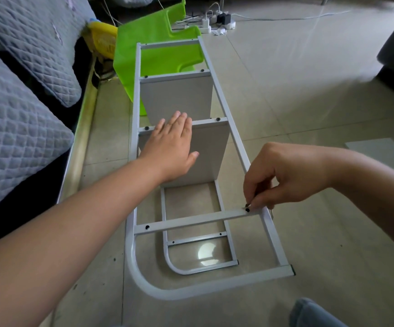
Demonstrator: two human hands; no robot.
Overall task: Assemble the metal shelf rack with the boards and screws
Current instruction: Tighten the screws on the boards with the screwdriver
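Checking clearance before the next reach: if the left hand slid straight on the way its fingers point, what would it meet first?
Likely the far board: the left hand lies flat over the near board's top edge, fingers pointing at it. Depth is unclear.

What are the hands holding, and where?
The right hand pinches a small black screw by its head above the crossbar. The left hand holds nothing, resting flat on a board.

left hand (172, 147) on board (212, 156), right hand (283, 175) pinching screw (247, 205)

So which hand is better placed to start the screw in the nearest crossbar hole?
Right hand: it pinches a small black screw above that hole; the left hand lies flat on the grey board.
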